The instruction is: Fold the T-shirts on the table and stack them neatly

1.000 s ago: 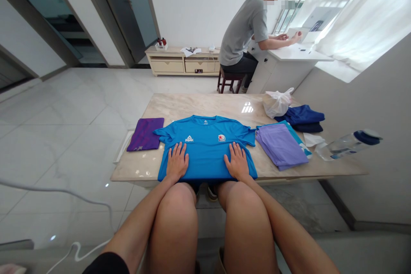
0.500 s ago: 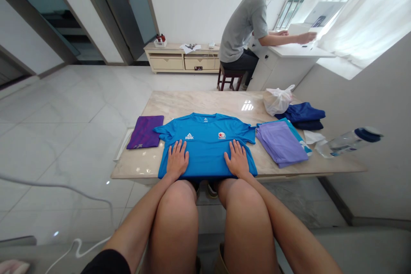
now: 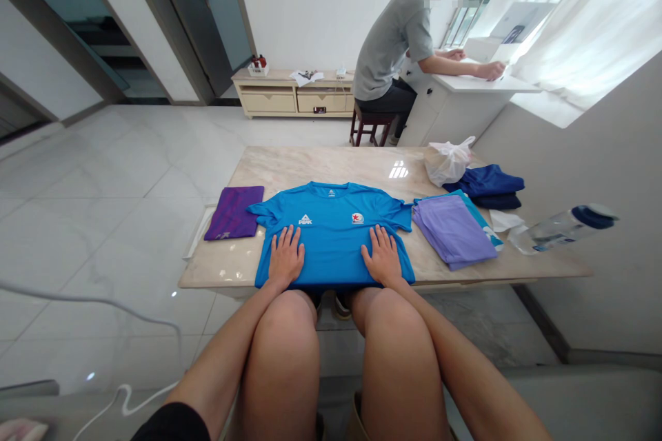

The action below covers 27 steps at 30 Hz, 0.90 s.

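A blue T-shirt (image 3: 334, 244) lies front side up on the marble-topped table (image 3: 289, 162), its collar pointing away from me and its lower part hanging over the near edge. Flat on the left half of the shirt rests my left hand (image 3: 286, 258), open with fingers extended. My right hand (image 3: 381, 255) lies open on the right half, palm down below the round badge. Neither hand grips the fabric. Left of the shirt is a folded purple garment (image 3: 235, 212). A folded lavender garment (image 3: 455, 229) sits to the right, on top of a turquoise one (image 3: 480, 217).
At the table's right are a white plastic bag (image 3: 447, 162), dark blue folded clothes (image 3: 491, 182), a tissue (image 3: 505, 221) and a clear bottle (image 3: 561, 229) with a blue lid. Beyond, a person in grey (image 3: 390, 41) sits on a stool at a white desk. A low cabinet (image 3: 274, 100) stands behind.
My hands and the T-shirt have stayed put. The seated person's forward hand has drawn back slightly along the desk.
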Available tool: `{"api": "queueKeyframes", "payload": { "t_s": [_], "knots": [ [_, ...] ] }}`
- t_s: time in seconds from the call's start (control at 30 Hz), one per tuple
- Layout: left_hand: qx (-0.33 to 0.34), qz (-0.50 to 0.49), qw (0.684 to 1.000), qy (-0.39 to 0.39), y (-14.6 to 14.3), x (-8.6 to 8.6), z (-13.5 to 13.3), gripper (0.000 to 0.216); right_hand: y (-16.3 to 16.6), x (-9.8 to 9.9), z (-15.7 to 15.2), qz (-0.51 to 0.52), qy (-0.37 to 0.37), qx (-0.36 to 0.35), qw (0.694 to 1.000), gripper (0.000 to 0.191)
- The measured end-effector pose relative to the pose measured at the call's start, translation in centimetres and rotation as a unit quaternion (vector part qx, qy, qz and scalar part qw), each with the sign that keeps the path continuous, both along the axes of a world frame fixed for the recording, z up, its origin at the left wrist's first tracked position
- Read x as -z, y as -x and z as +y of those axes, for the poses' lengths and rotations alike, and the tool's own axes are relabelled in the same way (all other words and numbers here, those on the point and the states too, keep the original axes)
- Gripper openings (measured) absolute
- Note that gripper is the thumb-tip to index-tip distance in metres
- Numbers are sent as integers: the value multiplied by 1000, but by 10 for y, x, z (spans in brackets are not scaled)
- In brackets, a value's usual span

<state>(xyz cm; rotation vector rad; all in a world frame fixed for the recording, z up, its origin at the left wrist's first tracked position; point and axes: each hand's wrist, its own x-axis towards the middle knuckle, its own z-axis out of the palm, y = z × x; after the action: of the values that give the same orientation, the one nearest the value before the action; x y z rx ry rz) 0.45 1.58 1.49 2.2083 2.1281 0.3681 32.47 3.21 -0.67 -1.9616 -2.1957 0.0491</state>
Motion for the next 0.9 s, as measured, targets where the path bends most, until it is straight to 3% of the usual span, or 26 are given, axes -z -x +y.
{"api": "queueKeyframes", "payload": {
  "t_s": [0.9],
  "knots": [
    [-4, -4, 1000, -1, 0, 1, 0, 65, 0, 0, 0, -4, -8, 2, 1000, 71]
  ]
}}
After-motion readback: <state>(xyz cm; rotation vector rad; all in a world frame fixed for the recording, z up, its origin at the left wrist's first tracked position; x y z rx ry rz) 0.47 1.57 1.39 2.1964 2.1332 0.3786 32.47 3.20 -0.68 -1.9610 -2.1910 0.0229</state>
